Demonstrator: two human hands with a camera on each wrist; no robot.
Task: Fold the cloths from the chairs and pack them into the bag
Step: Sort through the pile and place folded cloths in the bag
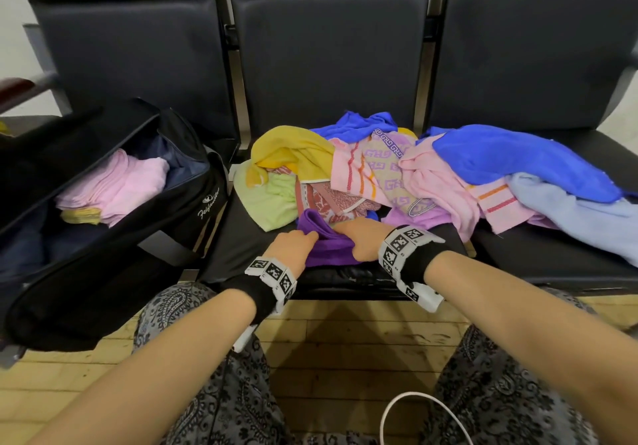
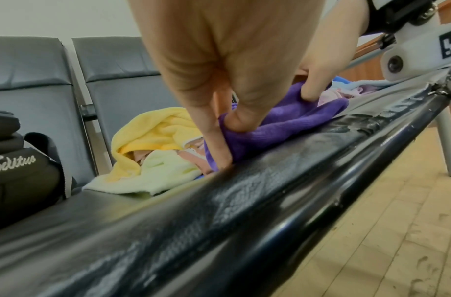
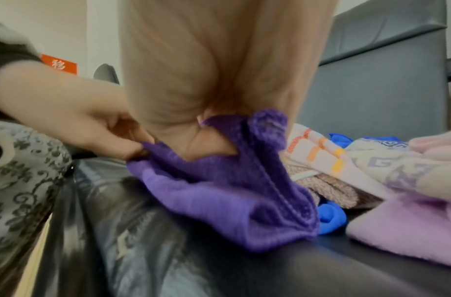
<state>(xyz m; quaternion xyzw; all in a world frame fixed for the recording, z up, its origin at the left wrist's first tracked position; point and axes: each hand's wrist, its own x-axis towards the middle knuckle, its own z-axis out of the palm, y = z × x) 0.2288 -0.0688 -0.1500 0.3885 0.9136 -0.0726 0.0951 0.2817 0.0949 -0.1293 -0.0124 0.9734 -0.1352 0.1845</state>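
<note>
Both hands first: our left hand (image 1: 293, 242) pinches the left end of the purple cloth (image 1: 326, 241) between thumb and fingers, and our right hand (image 1: 362, 237) has its thumb and fingers curled into the right end of that same cloth, so neither one is loose or spread. You can see the pinch pretty clearly from the left wrist view, where the fingers (image 2: 219, 144) go down into the fabric right at the seat edge.

Now biggest to smallest. We've got a row of dark padded chairs (image 1: 324, 47) in front of us. On the left seat sits the black bag (image 1: 114, 234), unzipped and lying open, with a folded pink cloth (image 1: 121, 185) and a bit of something yellowish (image 1: 81, 216) already inside. Spread over the middle and right seats is the messy pile: a big blue cloth (image 1: 518, 158) on top at the right, a light blue one (image 1: 580, 217) under it, pink striped cloths (image 1: 431, 182), a yellow cloth (image 1: 286, 149) and a pale green cloth (image 1: 272, 199) at the left end. The purple cloth is bunched up at the front edge of the middle seat, just in front of the pile, touching the cushion.
</note>
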